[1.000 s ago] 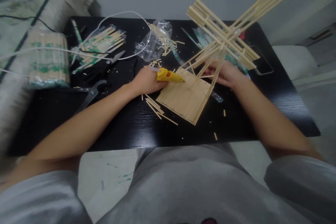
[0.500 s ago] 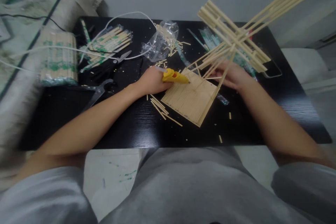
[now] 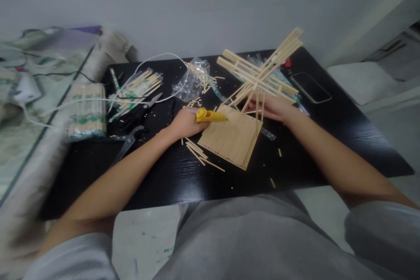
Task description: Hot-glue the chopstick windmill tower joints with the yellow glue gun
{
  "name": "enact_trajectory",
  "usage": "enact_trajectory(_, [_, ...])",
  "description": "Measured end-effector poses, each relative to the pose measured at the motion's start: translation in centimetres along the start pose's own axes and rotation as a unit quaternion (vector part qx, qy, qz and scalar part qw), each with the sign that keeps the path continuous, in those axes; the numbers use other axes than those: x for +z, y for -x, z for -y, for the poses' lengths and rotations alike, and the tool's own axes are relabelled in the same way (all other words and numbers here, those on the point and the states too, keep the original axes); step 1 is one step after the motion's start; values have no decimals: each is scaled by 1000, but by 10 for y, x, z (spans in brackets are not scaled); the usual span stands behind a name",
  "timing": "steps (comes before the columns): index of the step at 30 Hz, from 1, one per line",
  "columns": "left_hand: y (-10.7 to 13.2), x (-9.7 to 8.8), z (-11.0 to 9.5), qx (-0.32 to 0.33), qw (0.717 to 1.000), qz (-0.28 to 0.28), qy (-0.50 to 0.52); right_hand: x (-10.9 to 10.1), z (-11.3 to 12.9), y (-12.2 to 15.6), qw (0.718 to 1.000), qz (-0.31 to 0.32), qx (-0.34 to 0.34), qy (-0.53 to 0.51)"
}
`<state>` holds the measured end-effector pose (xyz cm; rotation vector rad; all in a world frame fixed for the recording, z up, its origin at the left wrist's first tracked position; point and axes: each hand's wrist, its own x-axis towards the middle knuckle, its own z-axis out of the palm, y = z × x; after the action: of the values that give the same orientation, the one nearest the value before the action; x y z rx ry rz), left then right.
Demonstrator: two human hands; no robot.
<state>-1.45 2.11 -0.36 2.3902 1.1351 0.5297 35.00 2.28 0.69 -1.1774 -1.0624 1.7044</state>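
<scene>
My left hand (image 3: 187, 123) is wrapped round a yellow glue gun (image 3: 210, 116), its nozzle low over a square base (image 3: 229, 140) made of thin wooden sticks laid side by side. From the back of that base rises a windmill-like stick frame (image 3: 257, 79), with crossed bundles of sticks on slanting legs. Behind and to the right of the legs, my right hand (image 3: 271, 106) is closed on the frame's lower part. Its fingertips are partly hidden by the sticks. Several loose short sticks (image 3: 197, 151) lie left of the base.
On the black table (image 3: 183, 188) lie scissors (image 3: 144, 109), pliers (image 3: 127, 142), a wrapped chopstick bundle (image 3: 88, 111), more wrapped chopsticks (image 3: 139, 89), a clear plastic bag (image 3: 190, 79) with stick offcuts and a phone (image 3: 311, 88). A white cord (image 3: 131, 97) loops across the left side.
The view has tilted up, showing more wall and the whole phone. The frame's crossed top has swung away from me and looks lower. Both hands keep their holds.
</scene>
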Motion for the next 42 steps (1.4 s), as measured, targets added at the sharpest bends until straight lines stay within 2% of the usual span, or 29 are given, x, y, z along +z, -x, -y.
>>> enact_trajectory(6, [1, 0, 5, 30, 999, -8, -10, -11, -10, -8, 997, 68, -22, -21])
enact_trajectory(10, [2, 1, 7, 40, 999, -17, -14, -12, -13, -13, 996, 83, -24, -23])
enact_trajectory(15, [2, 1, 8, 21, 1000, -1, -16, -15, -15, -15, 994, 98, -38, -26])
enact_trajectory(31, [0, 1, 12, 34, 999, 2, -10, -15, -18, -18, 994, 97, -44, -37])
enact_trajectory(42, [2, 2, 13, 38, 999, -4, 0, -13, -16, -17, 995, 89, -24, -38])
